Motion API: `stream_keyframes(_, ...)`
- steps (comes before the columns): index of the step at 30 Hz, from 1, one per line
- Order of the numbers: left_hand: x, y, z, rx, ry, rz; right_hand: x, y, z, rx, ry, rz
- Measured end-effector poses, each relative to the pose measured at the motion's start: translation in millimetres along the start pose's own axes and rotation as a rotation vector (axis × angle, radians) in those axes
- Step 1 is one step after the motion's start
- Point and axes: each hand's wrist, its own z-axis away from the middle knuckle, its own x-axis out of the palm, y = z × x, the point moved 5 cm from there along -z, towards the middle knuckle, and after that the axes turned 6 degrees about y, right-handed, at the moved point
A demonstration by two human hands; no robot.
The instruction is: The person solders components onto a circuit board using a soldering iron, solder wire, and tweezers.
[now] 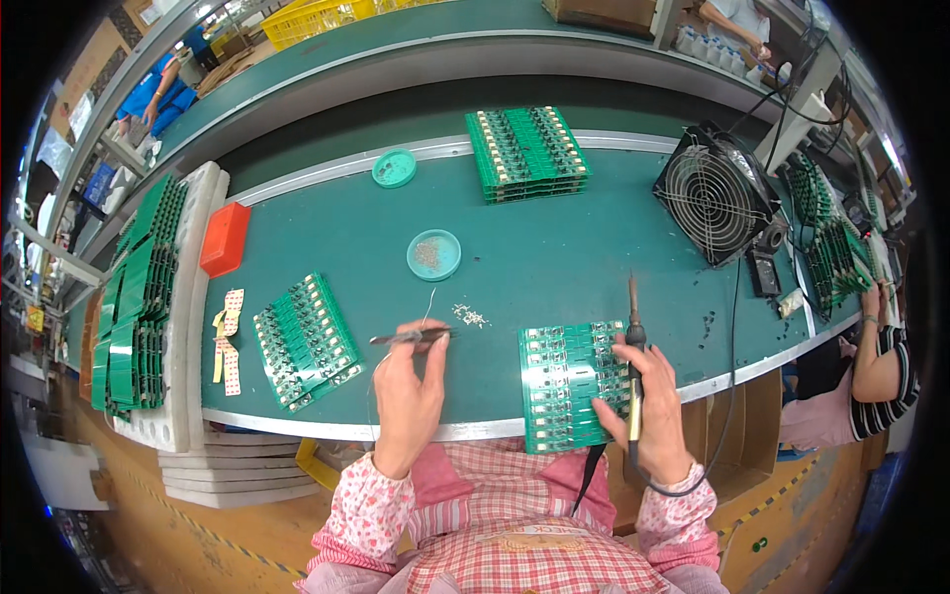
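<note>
In my left hand [409, 401] a pair of dark tweezers [406, 338] is pinched, and a thin strand of solder wire [430, 300] runs up past the fingers. My right hand [655, 406] grips a soldering iron [635, 335], its tip pointing away from me. Beneath that hand lies a green circuit board panel [559, 381] at the table's front edge; the thumb and palm cover part of its right side. A small heap of tiny pale parts [470, 316] is scattered just beyond the tweezers.
Round dishes [453, 271] stand mid-table and farther back. Board panels [309, 342] lie left; another stack [524, 188] sits at the back. A black fan [714, 193] stands right, beside a co-worker's arm [871, 351]. A red bin [226, 240] and upright boards [148, 287] are far left.
</note>
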Motion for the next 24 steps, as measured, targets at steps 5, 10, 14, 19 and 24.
stream_keyframes(5,14.0,2.7,-11.5,0.085,-0.157,-0.113,2.0,16.4,-19.0,-0.023,-0.070,-0.101)
stream_keyframes(10,12.0,11.9,19.6,0.221,-0.231,-0.168,4.9,20.2,-18.0,-0.057,-0.076,-0.095)
stream_keyframes(14,6.5,18.3,27.0,0.226,-0.168,-0.148,9.3,17.9,-18.8,-0.047,-0.049,-0.076)
stream_keyframes(19,5.8,5.8,22.7,0.110,-0.044,-0.196,16.1,14.0,-10.8,-0.007,0.043,-0.001)
stream_keyframes(24,13.6,0.5,15.9,0.117,-0.047,-0.187,17.3,12.8,-5.8,0.020,0.081,0.023)
